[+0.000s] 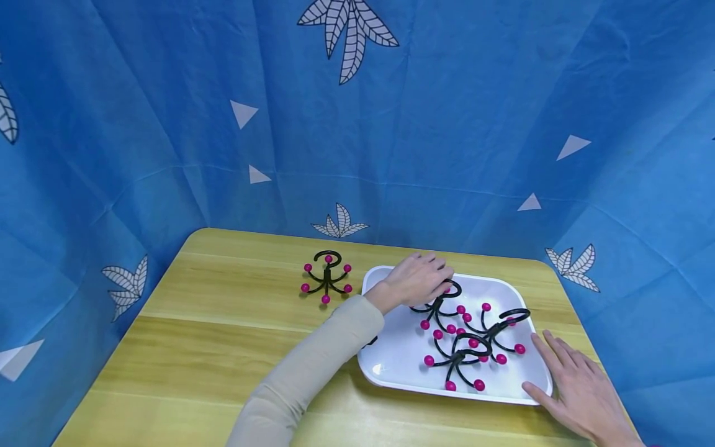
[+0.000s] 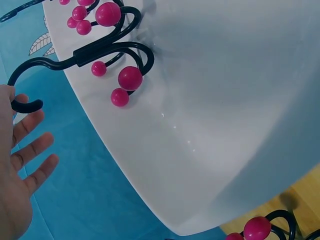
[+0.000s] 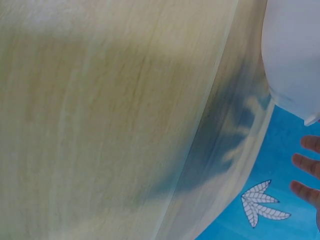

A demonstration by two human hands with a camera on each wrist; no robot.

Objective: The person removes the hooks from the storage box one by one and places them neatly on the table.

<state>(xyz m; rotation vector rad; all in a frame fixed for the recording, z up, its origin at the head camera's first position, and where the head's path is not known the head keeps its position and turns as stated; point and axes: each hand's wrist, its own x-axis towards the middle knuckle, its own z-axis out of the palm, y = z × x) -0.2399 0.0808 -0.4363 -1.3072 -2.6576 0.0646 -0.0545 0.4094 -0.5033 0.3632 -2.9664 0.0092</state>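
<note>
My left hand (image 1: 418, 280) reaches over the far side of a white tray (image 1: 399, 360). Its thumb and index finger pinch the curved end of a black multi-arm hanging hook (image 2: 90, 54) with pink ball tips, while the other fingers stay spread. This hook's pink balls sit over the tray floor; whether they touch it is unclear. Two similar hooks, one to the right (image 1: 494, 330) and one nearer the front (image 1: 458, 357), lie close together in the tray. At the tray's right end is my right hand (image 1: 581, 388), fingers extended beside the rim; contact is unclear.
Another black hook (image 1: 327, 273) with pink balls stands on the wooden table (image 1: 223, 298), left of the tray. A small black piece (image 1: 371, 341) shows at the tray's left edge, mostly behind my left forearm. Blue patterned cloth (image 1: 447, 124) hangs around the table.
</note>
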